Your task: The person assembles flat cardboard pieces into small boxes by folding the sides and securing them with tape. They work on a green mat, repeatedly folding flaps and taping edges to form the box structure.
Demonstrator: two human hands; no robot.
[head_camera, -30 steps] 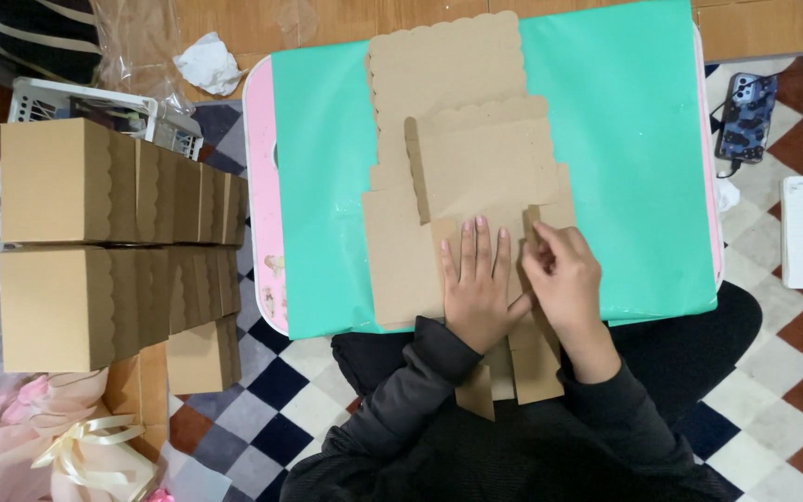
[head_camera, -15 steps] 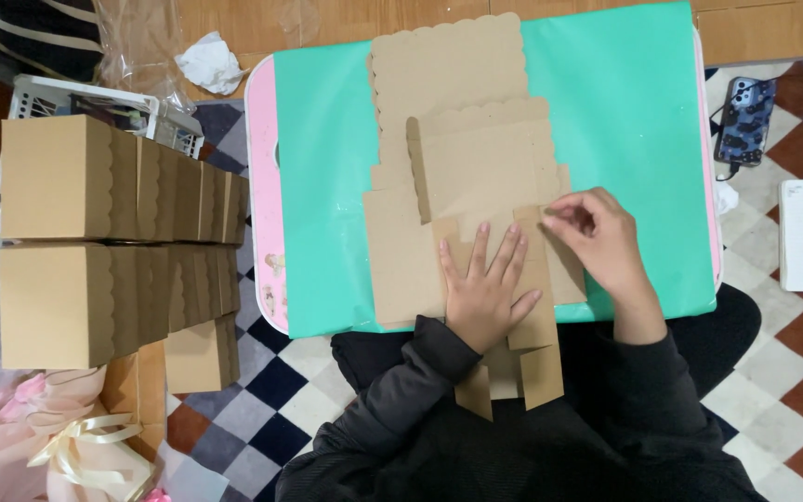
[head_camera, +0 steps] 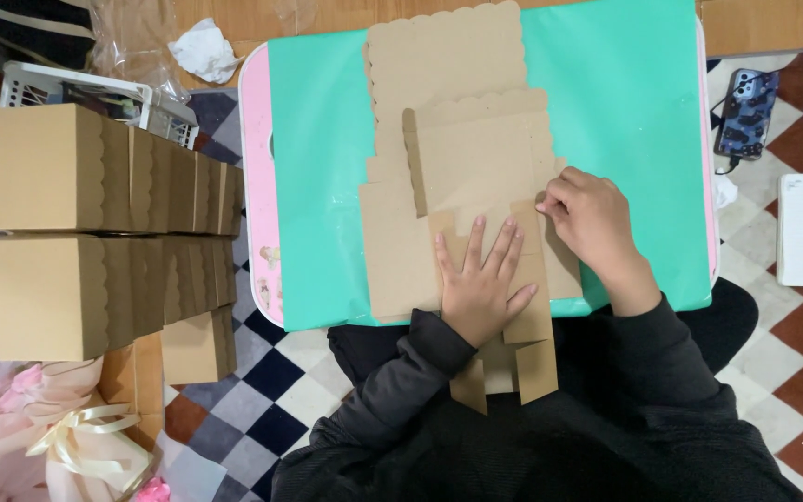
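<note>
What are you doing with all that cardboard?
A person is working on a flat brown cardboard box blank lying on a teal-covered table. Their left hand presses flat on it, while the right hand pinches a flap at its right edge. Finished scalloped-edge boxes are stacked to the left, and a phone lies on the floor.

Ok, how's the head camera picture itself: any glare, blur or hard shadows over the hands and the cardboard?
Head view: light is even and soft; the left hand and right hand are sharp, as is the flat cardboard blank; only faint shadows at the flap edges; mild sheen on the green table cover, no washout.
</note>
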